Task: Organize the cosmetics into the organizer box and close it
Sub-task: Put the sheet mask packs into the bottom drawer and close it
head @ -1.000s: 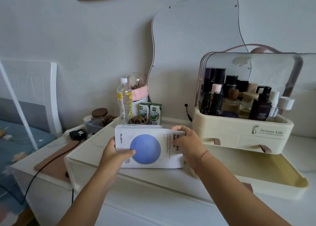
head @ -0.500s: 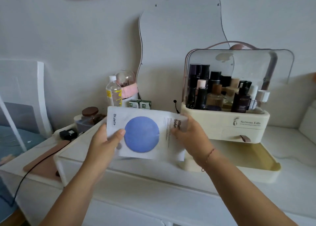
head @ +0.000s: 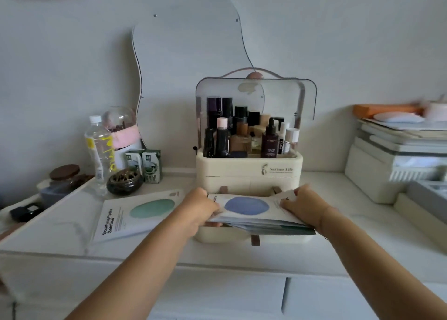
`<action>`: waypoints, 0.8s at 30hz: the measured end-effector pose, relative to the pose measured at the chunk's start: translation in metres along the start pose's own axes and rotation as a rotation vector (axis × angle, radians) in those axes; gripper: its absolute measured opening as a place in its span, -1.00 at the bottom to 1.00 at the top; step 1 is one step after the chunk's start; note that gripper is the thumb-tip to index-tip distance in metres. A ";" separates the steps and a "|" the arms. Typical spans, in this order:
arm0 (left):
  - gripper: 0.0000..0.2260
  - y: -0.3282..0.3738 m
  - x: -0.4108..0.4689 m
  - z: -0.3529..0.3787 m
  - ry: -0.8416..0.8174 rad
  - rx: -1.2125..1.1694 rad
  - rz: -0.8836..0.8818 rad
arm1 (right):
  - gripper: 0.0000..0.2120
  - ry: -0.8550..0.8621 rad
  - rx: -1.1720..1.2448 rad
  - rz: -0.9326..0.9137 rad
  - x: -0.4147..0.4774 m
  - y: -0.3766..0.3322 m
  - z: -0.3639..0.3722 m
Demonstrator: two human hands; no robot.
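Observation:
A cream organizer box [head: 249,168] stands at the back of the white dresser, its clear lid [head: 256,97] raised over several bottles [head: 269,140]. Its bottom drawer [head: 285,238] is pulled out toward me. A stack of white face mask packets [head: 246,207], the top one with a blue circle, lies over the open drawer. My left hand [head: 198,207] grips the stack's left end and my right hand [head: 303,204] grips its right end. Another mask packet [head: 135,214] with a green circle lies flat on the dresser to the left.
Left of the box stand a water bottle [head: 99,148], two small green cartons [head: 145,163], a dark round burner [head: 124,182] and a jar [head: 64,177]. A wavy mirror [head: 191,53] leans on the wall. Stacked white trays and boxes [head: 396,155] fill the right side.
Both hands have carried the blue-circle mask packets from the left of the dresser to the right and down onto the open drawer. The view has shifted right, and a green-circle packet now lies on the left.

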State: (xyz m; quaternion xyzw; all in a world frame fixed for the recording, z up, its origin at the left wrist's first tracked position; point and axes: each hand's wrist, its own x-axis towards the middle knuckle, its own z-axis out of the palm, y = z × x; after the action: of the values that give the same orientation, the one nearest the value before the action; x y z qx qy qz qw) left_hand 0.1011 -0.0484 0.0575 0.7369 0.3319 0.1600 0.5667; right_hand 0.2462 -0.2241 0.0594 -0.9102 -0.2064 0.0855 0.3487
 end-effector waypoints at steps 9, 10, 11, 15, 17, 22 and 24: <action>-0.83 -0.007 -0.011 -0.001 0.067 0.304 0.145 | -0.61 -0.125 -0.221 -0.135 0.000 0.006 0.006; -0.79 -0.011 -0.015 -0.001 0.078 0.416 0.228 | -0.62 -0.125 -0.228 -0.180 -0.003 0.007 0.004; -0.73 -0.015 -0.020 -0.001 0.078 0.511 0.309 | -0.66 -0.138 -0.235 -0.228 -0.008 0.007 0.002; -0.60 -0.032 -0.030 0.001 0.012 0.592 0.462 | -0.66 -0.275 -0.169 -0.420 -0.034 0.011 -0.007; -0.64 -0.037 -0.029 0.003 0.080 0.669 0.493 | -0.73 -0.286 -0.202 -0.482 -0.040 0.016 -0.009; -0.73 -0.038 -0.024 0.007 0.215 0.735 0.569 | -0.73 -0.116 -0.205 -0.511 -0.035 0.024 -0.001; -0.72 -0.037 -0.019 0.006 0.210 0.704 0.588 | -0.72 -0.144 -0.176 -0.504 -0.035 0.026 0.000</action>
State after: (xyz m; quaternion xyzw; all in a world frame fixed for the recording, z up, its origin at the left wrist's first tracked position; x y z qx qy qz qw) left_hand 0.0793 -0.0608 0.0236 0.9268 0.1987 0.2652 0.1764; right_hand 0.2232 -0.2568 0.0427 -0.8485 -0.4574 0.0420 0.2628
